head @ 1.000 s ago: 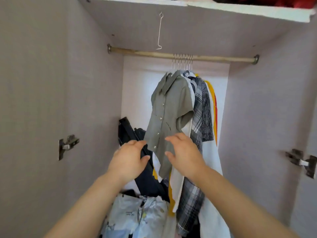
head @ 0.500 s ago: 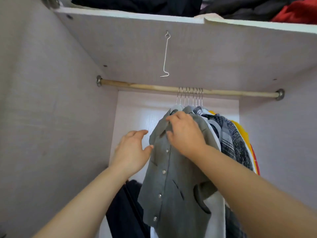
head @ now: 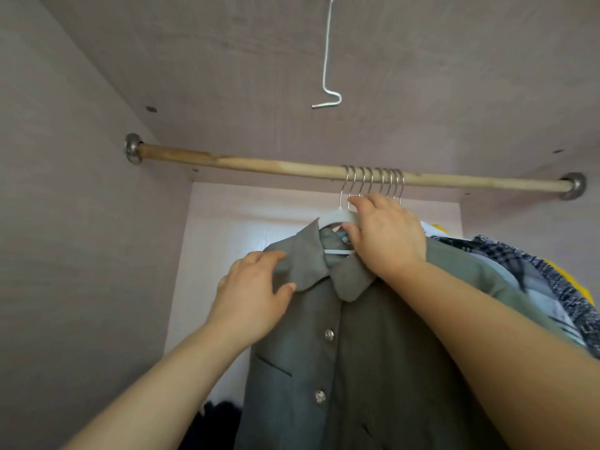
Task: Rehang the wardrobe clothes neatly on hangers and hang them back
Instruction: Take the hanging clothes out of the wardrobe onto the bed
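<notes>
- Grey shirt (head: 357,352) on white hanger (head: 336,216), hooked over wooden rod (head: 243,164) right of its middle, leftmost in the row of hooks.
- Right hand (head: 386,235) curled round the hanger's neck.
- Left hand (head: 256,293) pinching the collar flap.
- Plaid garment (head: 519,264) just beside, rightward.

Readable text: I can make out none anywhere in my feed.
Grey shirt (head: 357,352): no tag or brand that I can read; its metal buttons (head: 329,334) carry a relief too small for me to decipher.
White hanger (head: 337,217): no print that I can see.
Wooden rail (head: 243,164): no markings.
</notes>
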A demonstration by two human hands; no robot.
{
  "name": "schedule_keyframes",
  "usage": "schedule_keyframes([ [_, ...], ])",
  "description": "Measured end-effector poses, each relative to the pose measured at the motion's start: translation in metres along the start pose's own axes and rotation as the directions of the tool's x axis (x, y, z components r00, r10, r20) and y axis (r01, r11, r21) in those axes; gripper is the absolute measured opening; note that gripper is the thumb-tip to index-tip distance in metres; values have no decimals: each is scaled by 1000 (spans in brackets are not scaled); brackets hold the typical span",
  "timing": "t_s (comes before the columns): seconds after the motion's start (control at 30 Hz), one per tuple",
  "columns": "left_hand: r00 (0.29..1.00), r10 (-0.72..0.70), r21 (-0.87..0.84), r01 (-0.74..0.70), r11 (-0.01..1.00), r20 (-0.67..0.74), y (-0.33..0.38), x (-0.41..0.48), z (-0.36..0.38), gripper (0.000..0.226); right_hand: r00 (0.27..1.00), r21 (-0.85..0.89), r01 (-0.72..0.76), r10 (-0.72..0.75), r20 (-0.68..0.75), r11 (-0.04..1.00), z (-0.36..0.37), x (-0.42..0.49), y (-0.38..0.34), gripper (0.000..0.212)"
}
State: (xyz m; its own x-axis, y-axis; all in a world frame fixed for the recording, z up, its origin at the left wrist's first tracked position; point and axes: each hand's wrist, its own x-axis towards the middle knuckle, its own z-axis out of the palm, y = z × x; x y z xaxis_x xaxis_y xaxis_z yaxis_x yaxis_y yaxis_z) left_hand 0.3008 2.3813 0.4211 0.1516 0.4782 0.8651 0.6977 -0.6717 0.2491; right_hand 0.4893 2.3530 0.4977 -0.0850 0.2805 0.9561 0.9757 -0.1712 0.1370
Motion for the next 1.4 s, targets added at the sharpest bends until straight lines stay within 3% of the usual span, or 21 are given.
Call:
schedule_keyframes([
  [0.17,996,17,21,-15,1000,-93,-5,15,4,53,999,-51,38,-39,-23,998,23,5,23,37],
  [0.47,969,78,151,-43,988,-234,9,47,-20,55,982,199,136,-104,-160,971,17,36,24,32],
  [0.67,919,33,161,34,986,-393,0,10,-45,51,919,371,338,-218,-330,865,6,-1,-28,27],
  [0.8,914,-48,146,116,982,-402,-15,-66,-50,45,870,471,451,-255,-423,758,0,-64,-68,24],
  [0.97,888,-221,155,305,940,-404,-19,-190,-53,38,867,661,498,-319,-382,561,1,-154,-108,34],
  [1.1,809,-371,215,504,836,-455,-6,-284,-57,35,824,758,546,-390,-410,357,-1,-225,-141,33],
  [1.4,537,-554,355,841,408,-637,84,-470,-98,34,794,867,447,-349,-498,-221,-63,-377,-213,24],
])
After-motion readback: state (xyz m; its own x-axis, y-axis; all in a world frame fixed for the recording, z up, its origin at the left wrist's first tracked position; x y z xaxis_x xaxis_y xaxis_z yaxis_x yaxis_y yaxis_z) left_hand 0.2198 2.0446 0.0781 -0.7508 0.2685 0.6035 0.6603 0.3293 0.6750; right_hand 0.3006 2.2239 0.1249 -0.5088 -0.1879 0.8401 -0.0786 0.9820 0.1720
